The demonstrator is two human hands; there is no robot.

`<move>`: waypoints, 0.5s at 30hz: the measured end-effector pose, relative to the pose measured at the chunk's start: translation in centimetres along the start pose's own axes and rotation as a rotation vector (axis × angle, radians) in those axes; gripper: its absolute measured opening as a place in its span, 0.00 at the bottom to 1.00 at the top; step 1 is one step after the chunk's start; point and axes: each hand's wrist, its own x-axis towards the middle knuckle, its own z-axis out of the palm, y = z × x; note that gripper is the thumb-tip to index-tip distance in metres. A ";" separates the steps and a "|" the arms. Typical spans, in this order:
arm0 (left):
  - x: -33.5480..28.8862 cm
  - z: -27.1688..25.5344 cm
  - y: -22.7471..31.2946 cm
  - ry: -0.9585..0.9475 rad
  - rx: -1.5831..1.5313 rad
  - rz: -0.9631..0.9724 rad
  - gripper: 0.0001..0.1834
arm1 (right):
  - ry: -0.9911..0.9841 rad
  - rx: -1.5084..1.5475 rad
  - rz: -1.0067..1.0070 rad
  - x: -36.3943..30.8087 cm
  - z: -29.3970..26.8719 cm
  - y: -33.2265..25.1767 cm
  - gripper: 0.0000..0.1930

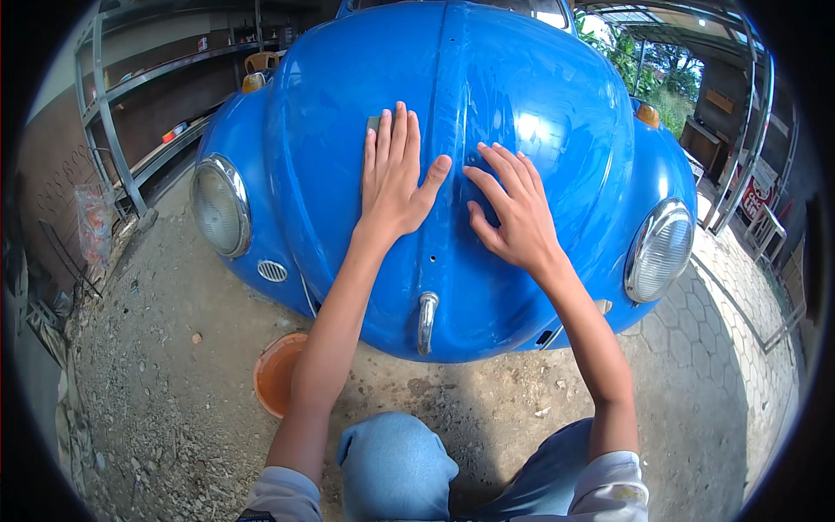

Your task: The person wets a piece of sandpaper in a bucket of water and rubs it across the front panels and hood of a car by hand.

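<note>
The blue front hood (348, 78) of a rounded car fills the middle of the view, with wet-looking streaks on its paint. My left hand (396, 178) lies flat on the hood, left of the raised centre ridge, fingers stretched out together and thumb apart. Under its fingertips shows the edge of a grey-green sheet (374, 123), perhaps sandpaper; the palm and fingers hide the rest. Right of the ridge, my right hand (515, 209) rests on the paint with fingers spread and bent, nothing visible in it. A chrome handle (427, 322) sits low on the hood.
Round headlights (219, 206) flank the hood. An orange-brown tub (261, 376) stands on the ground beside my left forearm. Metal shelving (109, 130) lines the left wall. Gravelly ground (165, 374) lies at left, hexagonal paving (687, 339) at right.
</note>
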 end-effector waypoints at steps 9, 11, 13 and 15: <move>-7.2 1.5 2.4 -0.110 0.060 0.147 0.61 | 0.228 -0.034 0.171 -2.1 -4.8 7.4 0.21; -3.1 1.9 2.6 -0.037 0.111 0.169 0.61 | 0.225 -0.026 0.169 -2.8 -4.8 8.6 0.21; 2.3 2.2 4.3 -0.013 0.008 0.116 0.61 | 0.208 0.003 0.171 -4.2 -4.3 9.3 0.21; 4.7 3.7 6.9 -0.003 0.158 0.138 0.61 | 0.206 0.040 0.184 -5.2 -4.4 10.1 0.22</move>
